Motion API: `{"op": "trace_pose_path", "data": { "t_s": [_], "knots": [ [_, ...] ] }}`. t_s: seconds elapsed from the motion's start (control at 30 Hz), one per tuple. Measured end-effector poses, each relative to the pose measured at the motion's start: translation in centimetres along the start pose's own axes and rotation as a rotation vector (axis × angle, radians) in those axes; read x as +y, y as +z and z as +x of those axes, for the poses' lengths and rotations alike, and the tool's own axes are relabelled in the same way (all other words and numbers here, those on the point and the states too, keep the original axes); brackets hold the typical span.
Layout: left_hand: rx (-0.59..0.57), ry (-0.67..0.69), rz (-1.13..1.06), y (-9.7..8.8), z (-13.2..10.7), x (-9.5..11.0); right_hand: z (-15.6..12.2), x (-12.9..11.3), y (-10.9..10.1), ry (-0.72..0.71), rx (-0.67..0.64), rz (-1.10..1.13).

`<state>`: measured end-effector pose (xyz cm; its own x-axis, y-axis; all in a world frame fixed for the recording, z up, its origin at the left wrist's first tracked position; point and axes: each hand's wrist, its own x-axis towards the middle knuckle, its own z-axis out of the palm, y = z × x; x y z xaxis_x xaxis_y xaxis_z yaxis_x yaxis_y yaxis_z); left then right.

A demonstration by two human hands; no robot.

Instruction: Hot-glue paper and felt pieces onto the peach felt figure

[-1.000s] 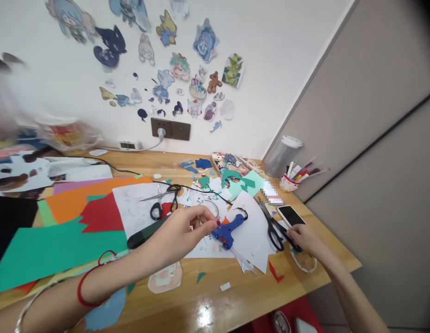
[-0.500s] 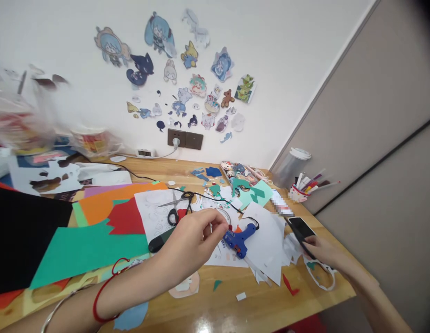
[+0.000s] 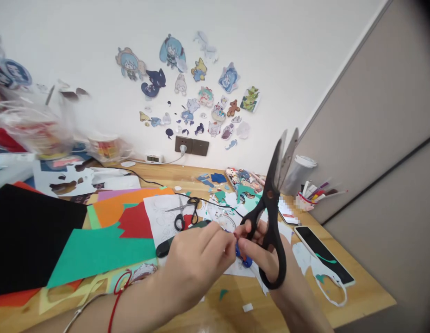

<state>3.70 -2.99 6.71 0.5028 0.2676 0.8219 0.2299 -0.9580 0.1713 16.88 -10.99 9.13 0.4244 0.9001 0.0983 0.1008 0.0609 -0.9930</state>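
My right hand [image 3: 266,256] grips large black scissors [image 3: 275,203] by the handles, blades pointing up and slightly apart. My left hand [image 3: 201,261] is closed in a pinch right beside it, fingertips meeting the right fingers over a tiny red piece that I cannot make out. Just behind the fingers lies a blue glue gun [image 3: 245,259], mostly hidden. Both hands hover above white paper scraps on the wooden desk [image 3: 208,314].
Black, green, red and orange felt sheets [image 3: 96,249] cover the desk's left. Small scissors [image 3: 183,210] lie on a white sheet. A phone [image 3: 324,254] rests at right, a pen cup [image 3: 307,199] and lidded jar [image 3: 300,173] behind. Stickers and a socket on the wall.
My right hand lifted the large scissors off the desk's right side and brought them up to the middle, meeting my left hand. The view shifted left and up.
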Motion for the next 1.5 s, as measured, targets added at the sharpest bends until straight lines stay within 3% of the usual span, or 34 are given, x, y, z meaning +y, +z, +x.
{"op": "trace_pose_path", "data": {
  "t_s": [0.1, 0.3, 0.37, 0.5, 0.57, 0.8, 0.97, 1.27, 1.5],
  "knots": [
    [0.082, 0.188, 0.138, -0.7, -0.3, -0.1, -0.2, 0.4, 0.9, -0.038, 0.024, 0.1],
    [0.007, 0.254, 0.102, -1.4, -0.2, -0.3, -0.4, 0.7, 0.0, -0.063, 0.062, 0.056],
    [-0.039, 0.165, 0.0, -1.5, -0.1, -0.3, -0.4, 0.5, -0.3, -0.069, 0.051, 0.009],
    [-0.21, -0.178, -0.31, -2.0, 1.0, -0.3, -0.3, -0.4, -0.9, -0.065, -0.019, -0.102],
    [-0.292, -0.284, -0.409, -2.4, 1.7, -0.5, -0.2, -0.9, -1.1, -0.061, -0.048, -0.192],
    [-0.457, -0.422, -0.588, -3.1, 2.6, -0.9, 0.1, -1.8, -1.2, -0.025, -0.144, -0.355],
    [-0.476, -0.621, -0.705, -2.6, 2.4, -0.8, 0.0, -0.8, -0.8, -0.093, -0.153, -0.226],
    [-0.552, -0.784, -0.902, -0.6, 2.6, -2.2, 1.8, 2.0, -0.2, -0.066, -0.069, -0.191],
    [-0.604, -0.906, -1.056, -0.2, 2.4, -1.6, 1.6, 2.4, -0.7, -0.14, -0.048, -0.099]
  ]
}}
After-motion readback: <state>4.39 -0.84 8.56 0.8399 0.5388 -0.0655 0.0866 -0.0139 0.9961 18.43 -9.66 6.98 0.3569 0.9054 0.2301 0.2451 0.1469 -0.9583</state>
